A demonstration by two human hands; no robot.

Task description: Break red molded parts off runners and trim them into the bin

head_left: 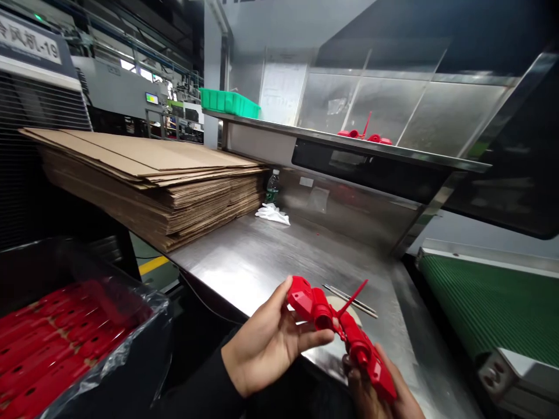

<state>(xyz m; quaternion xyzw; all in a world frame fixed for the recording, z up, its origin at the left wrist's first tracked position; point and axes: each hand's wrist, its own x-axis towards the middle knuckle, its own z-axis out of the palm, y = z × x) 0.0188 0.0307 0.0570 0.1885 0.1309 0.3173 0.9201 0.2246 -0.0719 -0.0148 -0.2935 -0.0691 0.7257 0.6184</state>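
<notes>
Red plastic part (338, 329), two molded pieces joined by a thin sprue, is gripped at both ends: the left hand (266, 343) pinches its upper piece with thumb and fingers, the right hand (379, 390) wraps around the lower piece. It hangs just over the steel bench (253, 262). Past the hands lie thin rods (349, 299); stacked cardboard (148, 174) sits well off to the left.

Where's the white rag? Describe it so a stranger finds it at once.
Start at the tall stack of flat cardboard on the steel table. At the stack's right end, against the back wall, stands a small bottle. The white rag lies crumpled just before it, the table's only white thing.
</notes>
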